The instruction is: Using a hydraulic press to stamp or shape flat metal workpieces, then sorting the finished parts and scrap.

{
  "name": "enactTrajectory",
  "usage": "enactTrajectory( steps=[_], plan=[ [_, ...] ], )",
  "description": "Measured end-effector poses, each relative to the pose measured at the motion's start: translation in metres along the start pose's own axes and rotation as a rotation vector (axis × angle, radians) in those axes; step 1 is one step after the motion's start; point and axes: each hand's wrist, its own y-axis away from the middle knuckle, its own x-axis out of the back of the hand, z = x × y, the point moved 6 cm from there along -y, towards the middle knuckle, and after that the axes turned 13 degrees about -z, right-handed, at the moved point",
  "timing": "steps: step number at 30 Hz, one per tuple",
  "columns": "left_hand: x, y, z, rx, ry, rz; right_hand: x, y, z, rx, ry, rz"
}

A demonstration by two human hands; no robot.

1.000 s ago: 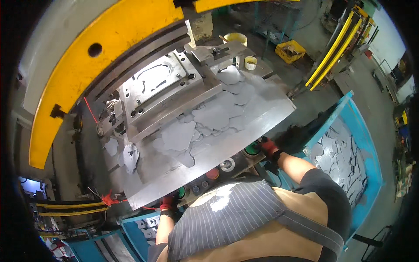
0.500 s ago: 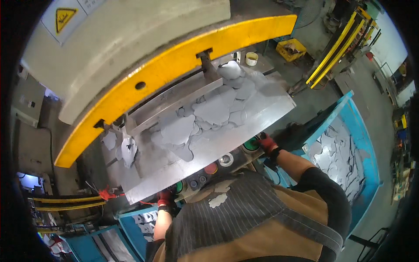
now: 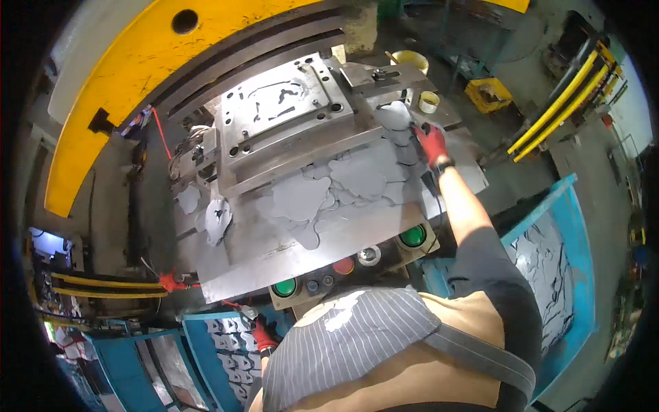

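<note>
My right hand [image 3: 432,144], in a red and black glove, reaches to the right end of the steel plate. Its fingers are apart at the edge of a stack of grey sheet-metal pieces [image 3: 395,118], with nothing seen held. My left hand [image 3: 263,335], gloved alike, hangs low beside the control panel, over the edge of a blue bin [image 3: 199,343]. A small silvery thing [image 3: 248,312] shows just above its fingers; whether the hand holds it I cannot tell. More flat irregular grey pieces [image 3: 298,196] lie overlapping on the steel plate [image 3: 240,264].
A press die [image 3: 274,147] stands behind the plate, under a yellow press beam [image 3: 130,75]. Green buttons [image 3: 413,236] and a red button [image 3: 343,266] line the front panel. At right is a blue bin of scrap [image 3: 580,268]. A small tub [image 3: 428,102] stands far right.
Both hands have left the green buttons: the right went up to the stacked pieces, the left down toward the bin. The yellow beam now stands higher in view, exposing the die.
</note>
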Motion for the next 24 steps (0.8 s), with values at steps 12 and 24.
enactTrajectory(
  steps=[12, 24],
  plan=[
    [0.065, 0.128, 0.036, -0.072, -0.365, 0.542, -0.032, -0.069, -0.029, -0.375, 0.201, -0.239],
    [-0.045, 0.052, 0.175, -0.389, -0.203, 0.257, -0.043, 0.051, 0.062, 0.249, -1.03, -0.185]
  ],
)
